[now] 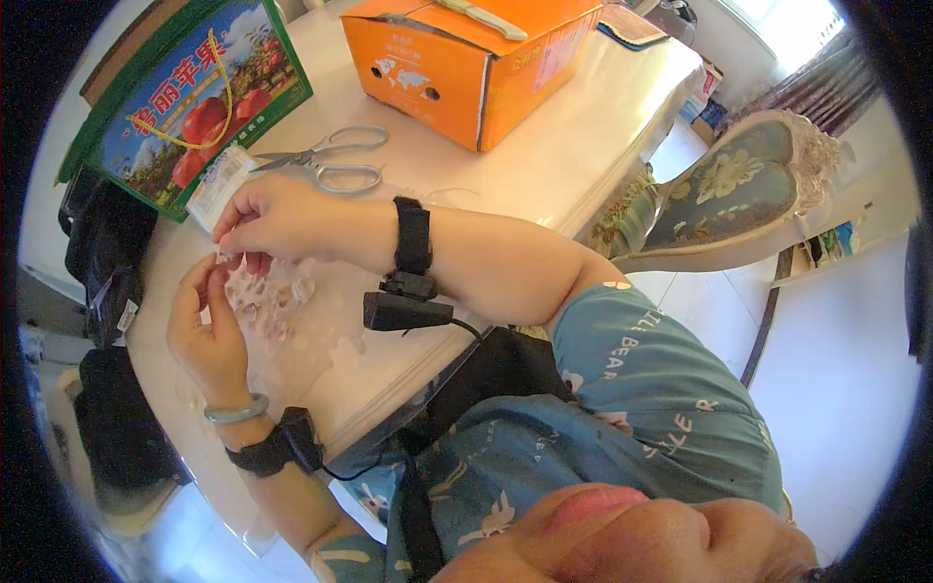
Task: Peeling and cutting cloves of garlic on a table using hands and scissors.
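Note:
My left hand [206, 335], with a pale bangle at the wrist, is closed in a pinch, thumb and forefinger pressed together. Just above it, my right hand [280, 222] is closed as well, with its fingertips meeting the left ones. A small whitish piece [224, 257] shows between the two sets of fingertips; its kind is too small to make out. Beneath the hands lies a loose heap of pale, pinkish-white scraps [272, 303], thin and flaky. Silver scissors [335, 158] rest beyond my right hand, blades partly apart, beside a small white packet [219, 190].
At the far left a green carton with an apple picture [194, 107] stands on the pale table [544, 185]. An orange box [437, 87] sits farther back with a light-handled tool [483, 17] on top. An upholstered chair [724, 194] is at the right.

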`<action>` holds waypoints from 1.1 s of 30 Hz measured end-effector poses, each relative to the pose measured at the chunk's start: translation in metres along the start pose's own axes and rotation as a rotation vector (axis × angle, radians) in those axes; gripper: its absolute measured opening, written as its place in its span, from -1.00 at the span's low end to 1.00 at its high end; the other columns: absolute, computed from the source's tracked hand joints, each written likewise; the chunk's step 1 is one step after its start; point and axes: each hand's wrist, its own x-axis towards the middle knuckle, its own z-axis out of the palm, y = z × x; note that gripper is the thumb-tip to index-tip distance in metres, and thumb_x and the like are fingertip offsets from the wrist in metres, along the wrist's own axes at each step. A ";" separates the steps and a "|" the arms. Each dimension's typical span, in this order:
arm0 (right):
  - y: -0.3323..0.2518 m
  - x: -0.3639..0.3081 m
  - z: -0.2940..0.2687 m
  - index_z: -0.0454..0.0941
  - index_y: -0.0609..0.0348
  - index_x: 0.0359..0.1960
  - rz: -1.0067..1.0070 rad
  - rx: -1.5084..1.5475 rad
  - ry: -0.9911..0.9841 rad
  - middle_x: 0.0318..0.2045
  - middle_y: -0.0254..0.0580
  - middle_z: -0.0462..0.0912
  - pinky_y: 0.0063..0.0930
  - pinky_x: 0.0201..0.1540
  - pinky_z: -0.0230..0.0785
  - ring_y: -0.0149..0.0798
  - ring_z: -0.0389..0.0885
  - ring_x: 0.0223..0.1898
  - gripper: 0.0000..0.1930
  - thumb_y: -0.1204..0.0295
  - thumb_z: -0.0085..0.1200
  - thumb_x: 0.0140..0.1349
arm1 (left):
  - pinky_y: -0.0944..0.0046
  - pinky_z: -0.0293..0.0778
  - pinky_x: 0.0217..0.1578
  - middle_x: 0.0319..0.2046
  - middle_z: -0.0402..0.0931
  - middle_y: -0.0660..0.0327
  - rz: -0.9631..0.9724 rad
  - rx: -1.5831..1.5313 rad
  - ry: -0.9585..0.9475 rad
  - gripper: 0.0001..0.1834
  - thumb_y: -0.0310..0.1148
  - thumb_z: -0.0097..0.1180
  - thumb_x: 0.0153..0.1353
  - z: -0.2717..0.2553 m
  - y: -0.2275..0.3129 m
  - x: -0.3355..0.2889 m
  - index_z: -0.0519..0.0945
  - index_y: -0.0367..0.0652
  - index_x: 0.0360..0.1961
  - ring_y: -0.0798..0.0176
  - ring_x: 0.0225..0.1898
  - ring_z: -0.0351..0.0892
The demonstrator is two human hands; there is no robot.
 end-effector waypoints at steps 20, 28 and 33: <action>0.009 0.003 0.001 0.52 0.36 -0.43 0.055 0.111 -0.133 -0.56 -0.13 0.60 -0.51 -0.61 0.45 -0.38 0.54 -0.63 -0.86 0.49 0.02 0.19 | 0.32 0.37 -0.34 -0.43 0.39 0.14 0.214 0.048 -0.049 -0.92 -0.63 0.05 0.11 0.003 -0.001 0.004 0.41 -0.29 -0.39 0.19 -0.39 0.40; 0.010 0.005 0.007 0.51 0.38 -0.44 0.087 0.173 -0.165 -0.57 -0.12 0.59 -0.49 -0.60 0.48 -0.36 0.55 -0.63 -0.87 0.52 0.02 0.17 | 0.22 0.32 -0.29 -0.41 0.30 0.07 0.282 0.180 -0.089 -0.93 -0.60 -0.05 0.14 -0.001 0.000 0.002 0.34 -0.31 -0.35 0.05 -0.35 0.36; 0.012 0.005 0.007 0.59 0.37 -0.49 0.084 0.224 -0.124 -0.59 -0.09 0.61 -0.44 -0.57 0.53 -0.30 0.60 -0.61 -0.84 0.51 0.06 0.14 | 0.16 0.32 -0.27 -0.38 0.33 0.04 0.282 0.190 -0.088 -0.95 -0.59 -0.07 0.16 0.001 -0.004 0.002 0.34 -0.32 -0.35 -0.01 -0.32 0.37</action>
